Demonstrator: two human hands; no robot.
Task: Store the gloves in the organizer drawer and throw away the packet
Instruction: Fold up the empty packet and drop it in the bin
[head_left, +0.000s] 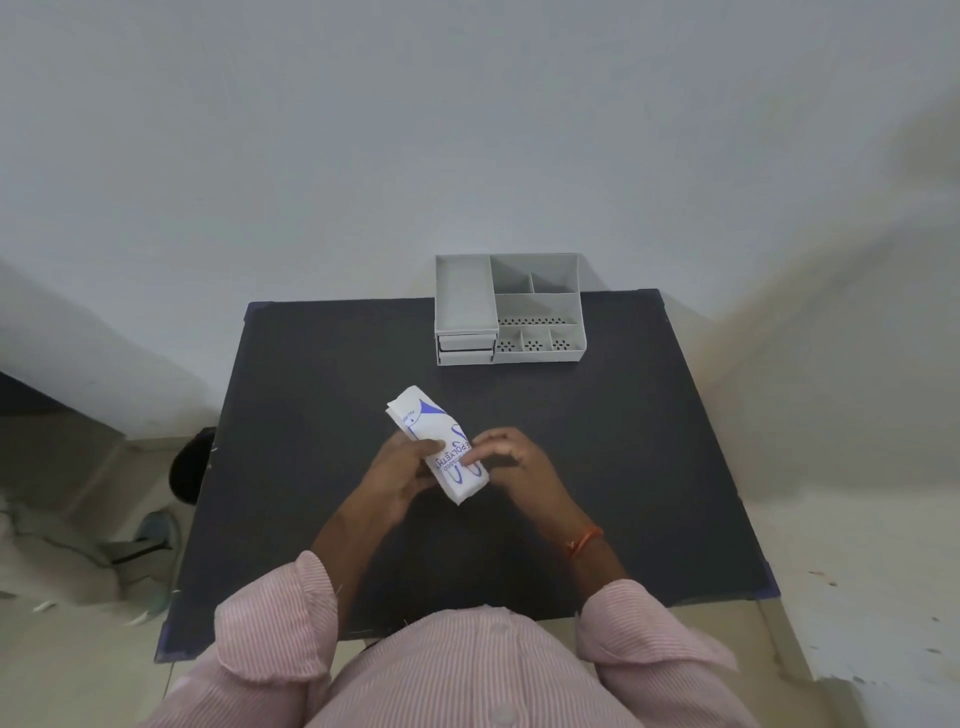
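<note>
A white packet (428, 421) with blue print is held over the middle of the dark table (311, 395). My left hand (400, 475) grips its left side, thumb on top. My right hand (511, 460) touches the packet's near end with its fingertips; whether it grips is unclear. The gloves themselves are not visible. A grey plastic organizer (511, 309) stands at the table's far edge, with two small shut drawers (465, 349) at its front left and several open compartments on the right.
A pale wall rises right behind the organizer. On the floor to the left of the table lie a dark round object (189, 465) and some grey clutter (140, 543). A light ledge (857, 571) runs along the right.
</note>
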